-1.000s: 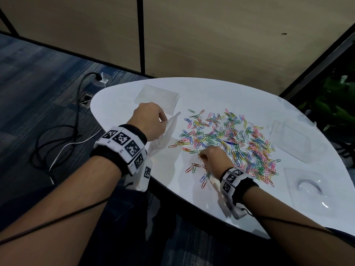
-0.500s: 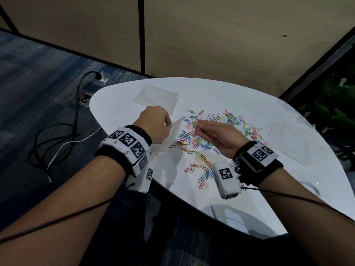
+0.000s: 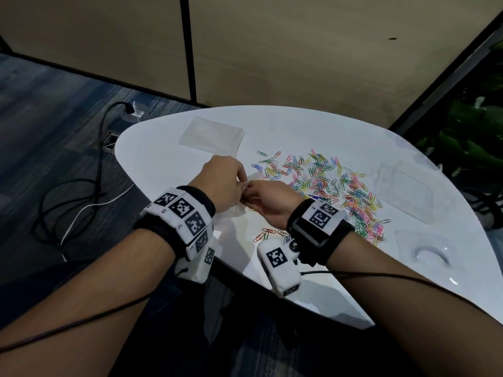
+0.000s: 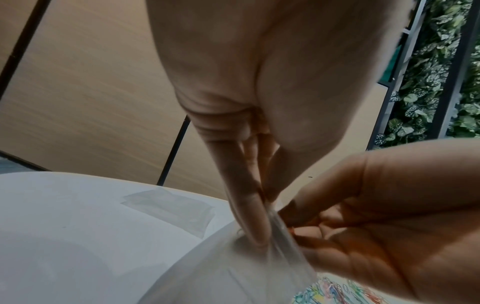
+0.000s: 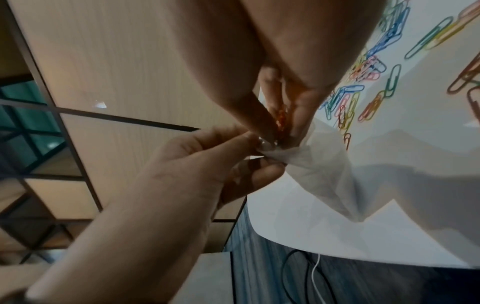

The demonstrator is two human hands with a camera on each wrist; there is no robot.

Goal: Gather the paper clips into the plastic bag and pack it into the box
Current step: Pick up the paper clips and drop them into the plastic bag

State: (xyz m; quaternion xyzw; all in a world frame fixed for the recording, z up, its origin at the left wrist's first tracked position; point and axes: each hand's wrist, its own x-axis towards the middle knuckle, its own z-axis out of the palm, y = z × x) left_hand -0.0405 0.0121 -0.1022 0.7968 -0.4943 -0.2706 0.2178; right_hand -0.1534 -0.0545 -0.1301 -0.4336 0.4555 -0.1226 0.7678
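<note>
Your left hand [image 3: 223,183] pinches the mouth of the plastic bag [image 5: 319,170], and beside it your right hand [image 3: 268,201] holds paper clips [image 5: 281,118] between curled fingertips.

White table [image 3: 313,123] w/ scattered paper clips [image 3: 330,183]

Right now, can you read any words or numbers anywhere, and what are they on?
No words, brand names or numbers can be read in any view.
The wristbands carry only black-and-white square code patterns, not letters; tiny marks beside them are too small to read.
The plastic bag, paper clips and table show no print.
</note>
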